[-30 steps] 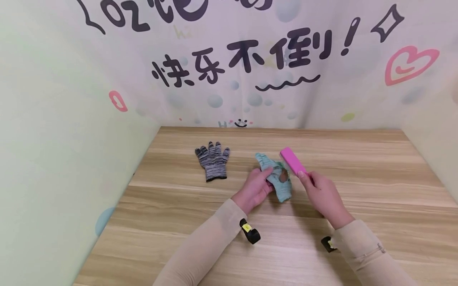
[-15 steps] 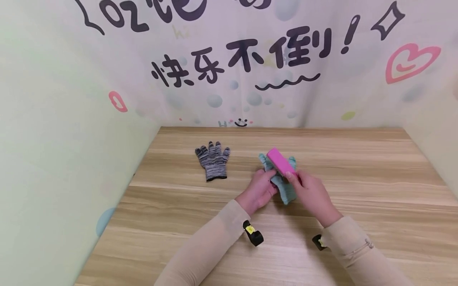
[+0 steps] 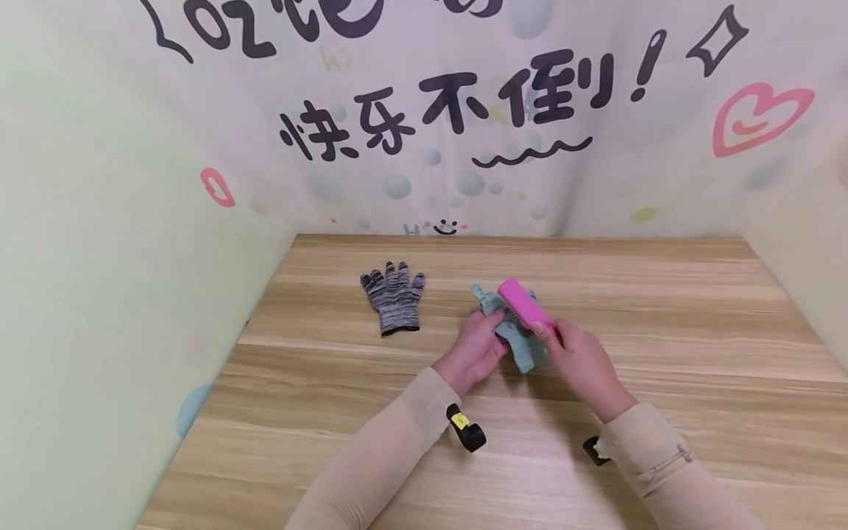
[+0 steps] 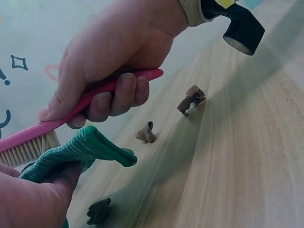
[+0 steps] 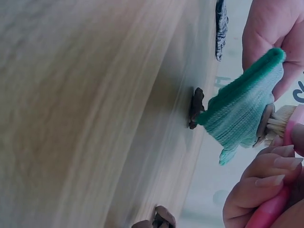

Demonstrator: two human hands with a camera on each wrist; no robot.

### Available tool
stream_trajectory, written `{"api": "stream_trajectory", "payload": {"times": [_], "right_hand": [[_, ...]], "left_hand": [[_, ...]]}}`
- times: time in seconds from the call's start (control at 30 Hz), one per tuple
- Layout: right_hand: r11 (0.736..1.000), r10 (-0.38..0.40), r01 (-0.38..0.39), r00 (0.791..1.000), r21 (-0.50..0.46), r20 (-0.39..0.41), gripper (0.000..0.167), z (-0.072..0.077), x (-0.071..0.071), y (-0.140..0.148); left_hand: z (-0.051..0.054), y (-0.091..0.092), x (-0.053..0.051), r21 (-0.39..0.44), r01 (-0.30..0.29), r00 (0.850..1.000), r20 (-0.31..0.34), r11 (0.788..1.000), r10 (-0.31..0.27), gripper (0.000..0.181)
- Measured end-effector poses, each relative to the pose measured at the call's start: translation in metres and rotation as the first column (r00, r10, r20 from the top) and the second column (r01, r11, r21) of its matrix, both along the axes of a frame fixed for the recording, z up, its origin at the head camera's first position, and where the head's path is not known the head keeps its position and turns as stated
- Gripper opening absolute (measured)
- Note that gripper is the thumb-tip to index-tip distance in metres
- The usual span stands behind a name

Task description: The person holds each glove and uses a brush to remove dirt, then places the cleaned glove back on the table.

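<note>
In the head view my left hand (image 3: 473, 350) pinches a teal knitted glove (image 3: 523, 353) above the wooden table. My right hand (image 3: 586, 368) grips a pink brush (image 3: 523, 302) by its handle, bristles facing the glove. From the left wrist, pale bristles (image 4: 31, 151) stand close over the glove's green cuff (image 4: 97, 142). A brown, curled piece (image 5: 264, 121), perhaps a dry leaf, sits between bristles and glove in the right wrist view. The glove's far side is partly hidden behind the brush.
A grey-and-black striped glove (image 3: 397, 298) lies flat at the table's left. Brown curled bits (image 4: 192, 99) and a darker crumpled bit (image 4: 99, 211) lie on the wooden tabletop (image 3: 331, 412). A printed cloth (image 3: 424, 184) hangs behind the table.
The brush has moved left from beside the glove to over it, covering the brown patch seen earlier, then shifted slightly. My left hand keeps hold of the glove with small shifts.
</note>
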State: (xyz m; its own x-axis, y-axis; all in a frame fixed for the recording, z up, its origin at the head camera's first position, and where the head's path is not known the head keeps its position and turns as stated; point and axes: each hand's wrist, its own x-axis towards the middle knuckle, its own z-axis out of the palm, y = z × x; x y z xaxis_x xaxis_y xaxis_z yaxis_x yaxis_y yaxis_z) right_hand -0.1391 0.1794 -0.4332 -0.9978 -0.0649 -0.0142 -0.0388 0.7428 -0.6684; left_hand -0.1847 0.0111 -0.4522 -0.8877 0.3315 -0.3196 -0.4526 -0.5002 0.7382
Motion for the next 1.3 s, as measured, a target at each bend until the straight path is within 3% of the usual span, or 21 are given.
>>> {"api": "stream_trajectory", "payload": {"times": [0.47,1.3], "right_hand": [[1.0,-0.007,0.007,1.0,0.027,-0.006,0.055,-0.004,0.0,0.004],[1.0,-0.026,0.025,0.999,0.013,0.034,0.061,-0.005,0.003,0.012]], "left_hand": [[0.001,-0.003,-0.006,0.023,-0.045,0.998,0.042,0.999,0.044,0.035],[0.004,-0.007,-0.006,0.063,-0.055,0.996,0.079,0.996,0.05,0.037]]}}
